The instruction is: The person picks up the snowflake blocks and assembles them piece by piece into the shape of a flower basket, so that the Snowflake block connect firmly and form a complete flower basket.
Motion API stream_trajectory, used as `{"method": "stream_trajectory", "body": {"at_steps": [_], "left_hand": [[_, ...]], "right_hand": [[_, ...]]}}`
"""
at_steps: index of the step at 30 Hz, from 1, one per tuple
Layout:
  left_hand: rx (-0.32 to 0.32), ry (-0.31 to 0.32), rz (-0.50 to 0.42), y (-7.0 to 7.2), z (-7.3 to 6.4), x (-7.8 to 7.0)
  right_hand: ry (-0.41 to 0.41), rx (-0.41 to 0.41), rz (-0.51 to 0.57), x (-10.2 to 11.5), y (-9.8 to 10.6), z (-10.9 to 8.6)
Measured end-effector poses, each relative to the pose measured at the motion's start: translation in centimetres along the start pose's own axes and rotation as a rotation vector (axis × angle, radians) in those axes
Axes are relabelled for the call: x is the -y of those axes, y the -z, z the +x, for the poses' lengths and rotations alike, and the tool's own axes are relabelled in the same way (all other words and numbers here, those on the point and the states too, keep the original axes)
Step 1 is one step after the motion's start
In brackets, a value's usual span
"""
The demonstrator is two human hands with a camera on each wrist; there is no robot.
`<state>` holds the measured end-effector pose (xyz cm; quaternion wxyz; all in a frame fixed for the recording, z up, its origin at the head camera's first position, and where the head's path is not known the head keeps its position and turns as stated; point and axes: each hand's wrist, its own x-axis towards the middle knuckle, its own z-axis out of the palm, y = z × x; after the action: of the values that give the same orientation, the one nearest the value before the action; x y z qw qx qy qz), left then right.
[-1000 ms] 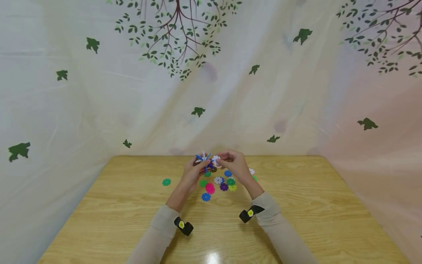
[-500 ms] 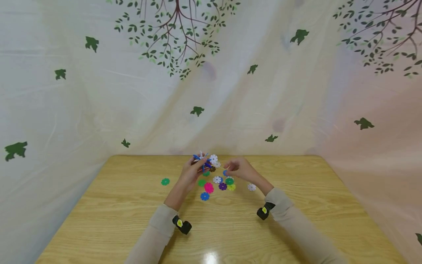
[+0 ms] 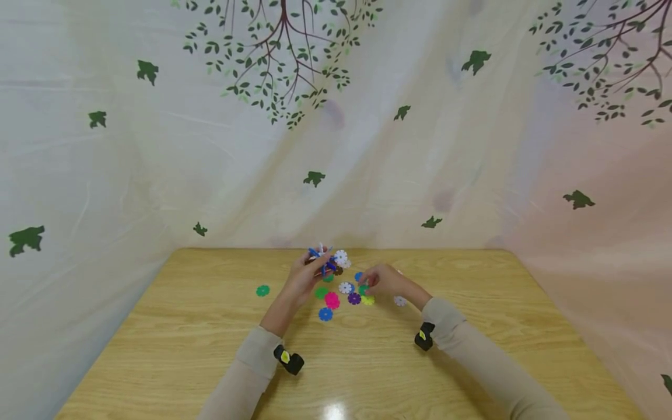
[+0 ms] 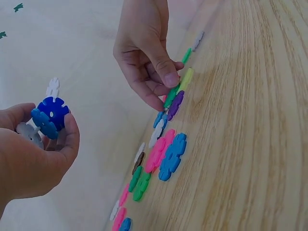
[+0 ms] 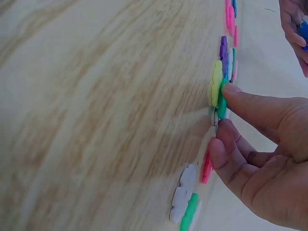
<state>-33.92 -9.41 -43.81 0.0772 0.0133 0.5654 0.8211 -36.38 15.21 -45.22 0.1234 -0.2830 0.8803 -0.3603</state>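
Note:
My left hand [image 3: 306, 274] grips a cluster of joined plastic snowflake discs [image 4: 50, 115], blue and white, raised above the far part of the table. One white disc [image 3: 340, 256] juts from the cluster's right side in the head view. Palm and fingers hide part of the cluster. Over the loose discs, my right hand [image 3: 388, 281] reaches down with its thumb at a green disc [image 5: 222, 101]. Its fingers bend loosely beside that disc, with a gap between thumb and fingertips in the right wrist view. A yellow disc [image 5: 216, 84] and a purple disc [image 4: 175, 105] lie close by.
Loose discs spread over the wooden table [image 3: 336, 361]: pink [image 3: 332, 300], blue [image 3: 325, 314] and several others. A lone green disc [image 3: 262, 290] lies to the left, a white disc [image 3: 400, 301] to the right. Behind the table hangs a printed cloth [image 3: 236, 175].
My right hand has left the cluster, moving right and then down to the loose discs. A white disc now stays on the cluster. My left hand has barely moved.

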Motion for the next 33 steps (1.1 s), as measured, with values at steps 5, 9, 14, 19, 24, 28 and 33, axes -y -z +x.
{"method": "stream_trajectory", "body": {"at_steps": [5, 9, 14, 19, 24, 28, 33], "left_hand": [[0.033, 0.014, -0.001, 0.1, 0.0, 0.1], [0.054, 0.021, 0.036, 0.2, -0.1, 0.2], [0.083, 0.034, 0.078, 0.3, -0.1, 0.2], [0.101, 0.03, 0.115, 0.3, 0.0, 0.2], [0.082, 0.015, 0.146, 0.3, -0.1, 0.3], [0.077, 0.017, 0.169, 0.2, -0.3, 0.1], [0.078, 0.021, 0.182, 0.1, -0.3, 0.0]], "right_hand": [[0.011, -0.002, -0.002, -0.2, -0.1, 0.0], [0.021, 0.002, 0.025, -0.4, -0.1, -0.1], [0.011, -0.027, 0.045, 0.0, 0.2, -0.3], [-0.002, -0.185, 0.162, 1.9, 0.9, -0.3], [0.046, -0.394, 0.309, 4.1, 1.4, 0.0], [0.102, -0.501, 0.411, 5.6, 1.3, 0.3], [0.136, -0.561, 0.441, 6.8, 0.5, 0.5]]}}
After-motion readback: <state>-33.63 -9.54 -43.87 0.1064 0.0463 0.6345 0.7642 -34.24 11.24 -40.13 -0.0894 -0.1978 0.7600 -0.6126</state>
